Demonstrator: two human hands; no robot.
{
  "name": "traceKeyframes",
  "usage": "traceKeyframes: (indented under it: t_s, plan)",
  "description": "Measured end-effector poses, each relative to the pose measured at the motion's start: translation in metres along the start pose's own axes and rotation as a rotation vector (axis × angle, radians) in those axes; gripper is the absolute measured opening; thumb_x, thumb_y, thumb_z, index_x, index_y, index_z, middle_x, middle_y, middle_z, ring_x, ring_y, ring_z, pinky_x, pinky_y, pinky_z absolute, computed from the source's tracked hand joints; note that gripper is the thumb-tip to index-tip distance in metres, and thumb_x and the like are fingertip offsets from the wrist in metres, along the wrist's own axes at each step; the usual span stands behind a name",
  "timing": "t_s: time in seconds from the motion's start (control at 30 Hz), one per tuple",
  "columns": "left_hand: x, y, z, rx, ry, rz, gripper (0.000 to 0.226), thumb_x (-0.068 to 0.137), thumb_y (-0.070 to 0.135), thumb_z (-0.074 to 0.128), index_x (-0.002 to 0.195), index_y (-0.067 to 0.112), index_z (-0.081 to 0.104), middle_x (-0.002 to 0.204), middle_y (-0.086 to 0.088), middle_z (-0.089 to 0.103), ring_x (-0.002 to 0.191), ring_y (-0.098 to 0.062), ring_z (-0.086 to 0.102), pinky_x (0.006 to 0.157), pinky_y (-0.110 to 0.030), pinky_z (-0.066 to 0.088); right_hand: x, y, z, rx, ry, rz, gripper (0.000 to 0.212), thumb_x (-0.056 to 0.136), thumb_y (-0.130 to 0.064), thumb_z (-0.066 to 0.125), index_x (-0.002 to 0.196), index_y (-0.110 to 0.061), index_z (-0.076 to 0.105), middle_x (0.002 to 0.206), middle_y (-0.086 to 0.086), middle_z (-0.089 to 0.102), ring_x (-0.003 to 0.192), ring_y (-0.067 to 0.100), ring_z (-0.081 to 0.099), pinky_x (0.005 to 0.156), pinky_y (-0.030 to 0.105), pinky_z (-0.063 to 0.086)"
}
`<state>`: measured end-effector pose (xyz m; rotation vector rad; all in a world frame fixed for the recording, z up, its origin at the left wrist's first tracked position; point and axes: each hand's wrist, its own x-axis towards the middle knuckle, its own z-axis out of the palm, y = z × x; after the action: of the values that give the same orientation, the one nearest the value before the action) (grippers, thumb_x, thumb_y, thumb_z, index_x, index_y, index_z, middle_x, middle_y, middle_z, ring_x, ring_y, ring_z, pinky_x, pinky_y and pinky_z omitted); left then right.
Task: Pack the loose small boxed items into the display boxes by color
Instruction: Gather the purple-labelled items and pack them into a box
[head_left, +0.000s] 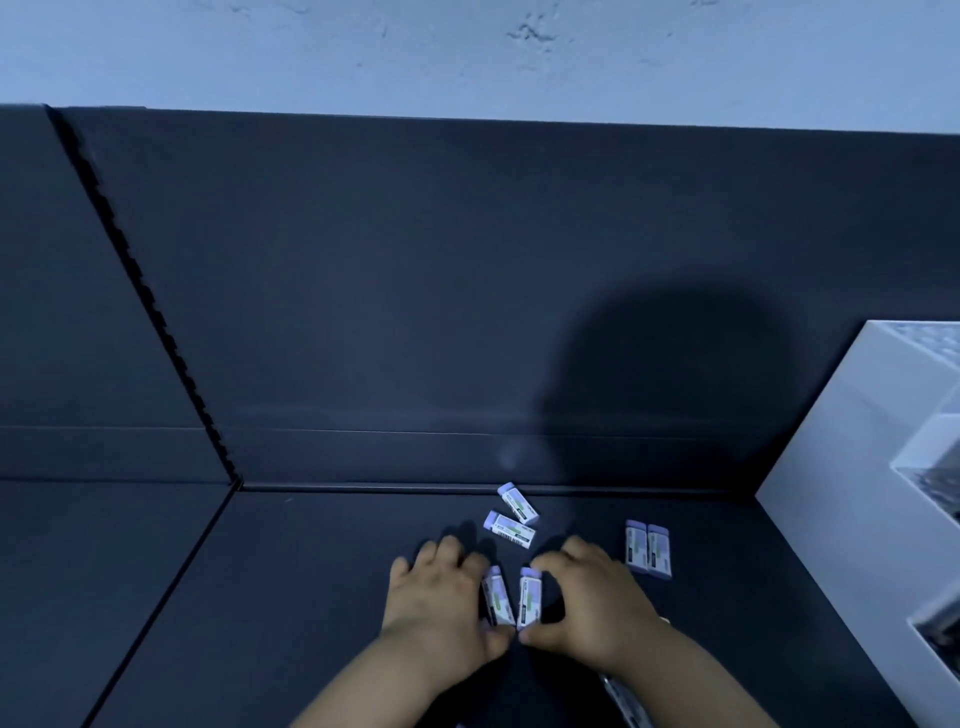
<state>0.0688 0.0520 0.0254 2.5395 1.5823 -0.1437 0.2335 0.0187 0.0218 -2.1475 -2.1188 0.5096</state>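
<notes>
While the left hand (441, 592) pinches a small purple box (497, 597) between thumb and curled fingers, the right hand (587, 597) pinches a second box (530, 600) just beside it on the dark table (311, 597). Two loose boxes (517, 503) lie behind the hands, and a touching pair (636, 545) lies at right.

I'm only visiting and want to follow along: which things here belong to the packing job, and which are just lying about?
Job: left hand gripping left small box; right hand gripping right small box; two loose boxes behind; side-by-side pair at right.
Lying about: white container, untouched, role unclear; dark table.
</notes>
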Motion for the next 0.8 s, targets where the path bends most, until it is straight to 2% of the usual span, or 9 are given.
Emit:
traceKeyframes:
  t_s: [0.2,0.37,0.43,0.57,0.63,0.7,0.73,0.8]
  plan:
    - [-0.006,-0.006,-0.008,0.0,0.122,0.014,0.067,0.075,0.068,0.05,0.135,0.039,0.038,0.127,0.009,0.036,0.127,-0.013,0.031,0.098,-0.032,0.023,-0.007,0.002,-0.009,0.063,0.064,-0.03,0.069,0.071,-0.059,0.067,0.131,-0.034,0.045,0.114,-0.01,0.04,0.117,0.013,0.041,0.097,0.026,0.034]
    - [-0.015,-0.013,-0.017,0.009,0.215,-0.013,0.068,0.077,0.067,0.048,0.138,0.04,0.033,0.129,0.011,0.038,0.126,-0.013,0.035,0.096,-0.031,0.025,-0.007,-0.006,-0.016,0.09,0.121,-0.11,0.067,0.071,-0.059,0.067,0.131,-0.04,0.042,0.107,-0.015,0.036,0.115,0.008,0.041,0.097,0.024,0.034]
    - [-0.017,-0.02,-0.018,-0.004,0.213,-0.054,0.07,0.077,0.068,0.049,0.14,0.041,0.03,0.132,0.011,0.039,0.127,-0.013,0.038,0.097,-0.031,0.026,-0.004,-0.014,-0.017,0.089,0.136,-0.154,0.068,0.072,-0.058,0.067,0.132,-0.041,0.041,0.109,-0.018,0.036,0.116,0.007,0.041,0.097,0.023,0.034]
    - [-0.028,-0.046,-0.026,0.032,0.251,-0.088,0.071,0.079,0.065,0.05,0.141,0.042,0.027,0.132,0.01,0.041,0.125,-0.014,0.041,0.097,-0.033,0.029,0.007,-0.039,-0.012,0.077,0.103,-0.216,0.068,0.074,-0.055,0.066,0.135,-0.044,0.037,0.129,-0.015,0.038,0.126,0.008,0.036,0.103,0.023,0.031]
    - [-0.036,-0.065,-0.027,0.036,0.276,-0.062,0.069,0.074,0.065,0.056,0.136,0.042,0.038,0.123,0.01,0.051,0.116,-0.015,0.05,0.093,-0.034,0.034,0.013,-0.057,-0.007,0.084,0.089,-0.228,0.069,0.075,-0.055,0.067,0.135,-0.045,0.036,0.131,-0.015,0.038,0.13,0.007,0.033,0.104,0.023,0.03]
    - [-0.043,-0.087,-0.025,0.063,0.26,-0.053,0.069,0.055,0.07,0.068,0.117,0.039,0.061,0.096,0.01,0.063,0.088,-0.013,0.063,0.075,-0.034,0.044,0.017,-0.077,-0.002,0.089,0.101,-0.234,0.069,0.074,-0.055,0.068,0.135,-0.046,0.035,0.125,-0.016,0.04,0.126,0.006,0.037,0.101,0.021,0.031]
    - [-0.047,-0.102,-0.025,0.085,0.286,-0.052,0.069,0.049,0.07,0.071,0.109,0.038,0.065,0.087,0.01,0.064,0.079,-0.013,0.065,0.069,-0.032,0.045,0.018,-0.092,0.0,0.093,0.108,-0.237,0.069,0.074,-0.055,0.068,0.135,-0.047,0.036,0.123,-0.016,0.041,0.123,0.006,0.039,0.1,0.021,0.032]
    - [-0.059,-0.133,-0.026,0.086,0.292,-0.062,0.068,0.057,0.067,0.069,0.117,0.036,0.061,0.095,0.01,0.065,0.087,-0.015,0.064,0.075,-0.033,0.043,0.024,-0.123,0.005,0.092,0.113,-0.244,0.068,0.075,-0.053,0.069,0.135,-0.045,0.037,0.121,-0.015,0.042,0.12,0.007,0.041,0.1,0.022,0.033]
